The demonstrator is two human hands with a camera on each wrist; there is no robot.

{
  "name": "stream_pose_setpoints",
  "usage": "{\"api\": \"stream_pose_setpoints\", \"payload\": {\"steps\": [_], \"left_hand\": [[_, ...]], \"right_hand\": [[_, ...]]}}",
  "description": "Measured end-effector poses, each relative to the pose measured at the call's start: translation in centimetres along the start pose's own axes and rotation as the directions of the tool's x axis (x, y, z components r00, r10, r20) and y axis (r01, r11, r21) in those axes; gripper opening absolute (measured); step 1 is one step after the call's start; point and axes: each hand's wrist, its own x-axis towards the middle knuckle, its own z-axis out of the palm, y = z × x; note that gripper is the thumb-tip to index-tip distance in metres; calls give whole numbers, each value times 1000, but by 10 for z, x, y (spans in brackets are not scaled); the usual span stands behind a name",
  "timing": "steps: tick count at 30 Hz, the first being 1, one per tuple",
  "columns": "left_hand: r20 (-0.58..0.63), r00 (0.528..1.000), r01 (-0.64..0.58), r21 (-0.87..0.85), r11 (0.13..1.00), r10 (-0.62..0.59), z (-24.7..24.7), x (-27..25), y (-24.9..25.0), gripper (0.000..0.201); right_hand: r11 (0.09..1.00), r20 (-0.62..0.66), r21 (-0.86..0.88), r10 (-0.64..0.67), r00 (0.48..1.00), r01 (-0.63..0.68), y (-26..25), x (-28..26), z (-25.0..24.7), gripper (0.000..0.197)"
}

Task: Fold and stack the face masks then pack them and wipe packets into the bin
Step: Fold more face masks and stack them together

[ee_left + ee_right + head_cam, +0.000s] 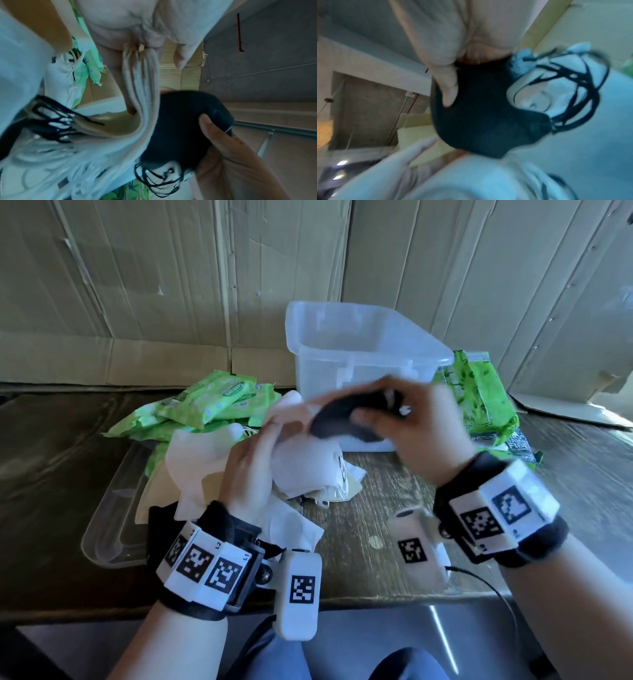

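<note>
My right hand (394,419) grips a folded stack of black face masks (346,416), held in the air just in front of the clear plastic bin (404,337); the thumb presses the black masks (488,115) and their ear loops dangle. My left hand (260,453) grips a bunch of white face masks (301,453) above a loose pile of white masks (191,460) on the table. In the left wrist view the white masks (142,94) hang between the fingers beside the black masks (180,121). Green wipe packets (219,402) lie at the back left.
More green wipe packets (479,395) lean right of the bin. A clear bin lid (113,525) lies flat on the left under the mask pile. A cardboard wall (171,285) closes off the back. The wooden table (376,525) shows bare wood near its front edge.
</note>
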Motion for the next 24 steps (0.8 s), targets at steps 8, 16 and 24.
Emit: {"api": "stream_pose_setpoints", "payload": {"steps": [8,16,24], "left_hand": [[7,998,-57,75,996,57,-2,0,-6,27],[-23,998,-60,118,991,63,-6,9,-10,12],[111,991,-83,72,994,75,-1,-3,1,25]], "right_hand": [[994,514,104,-69,855,18,2,-17,18,28],[958,646,285,-211,734,25,-12,-25,-11,9],[910,332,403,-43,942,-101,-12,-12,-8,57]]}}
